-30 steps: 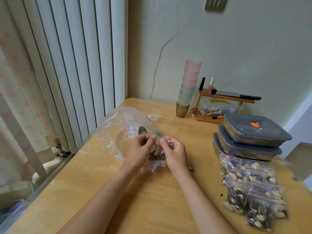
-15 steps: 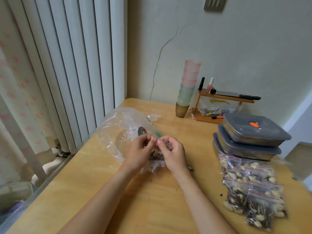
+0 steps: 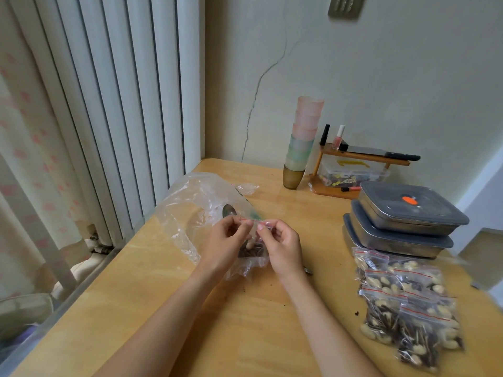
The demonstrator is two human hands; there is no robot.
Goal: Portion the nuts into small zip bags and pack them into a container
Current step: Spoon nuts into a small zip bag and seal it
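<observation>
- The left hand and the right hand meet over the middle of the desk, both pinching the red-striped top edge of a small zip bag between thumb and fingertips.
- The body of that bag hangs between the two hands; only a dark patch of nuts and one pale piece show, the rest is hidden behind the fingers.
- Just beyond the hands lies a large crumpled clear plastic bag; what it holds is hard to make out through the folds.
- A spoon shows its bowl just past the left hand, and what seems to be the handle's tip peeks out to the right of the right wrist; the middle is covered.
- To the right of the hands, near the desk's right edge, sits a heap of filled zip bags, overlapping so their count is unclear.
- Beyond that heap stand stacked lidded containers; the lowest one is mostly hidden.
- At the wall, well beyond the hands, stand a stack of cups and a small wooden rack, its contents too small to read.
- Bare desk runs from the forearms towards the near edge and out to the left edge.
</observation>
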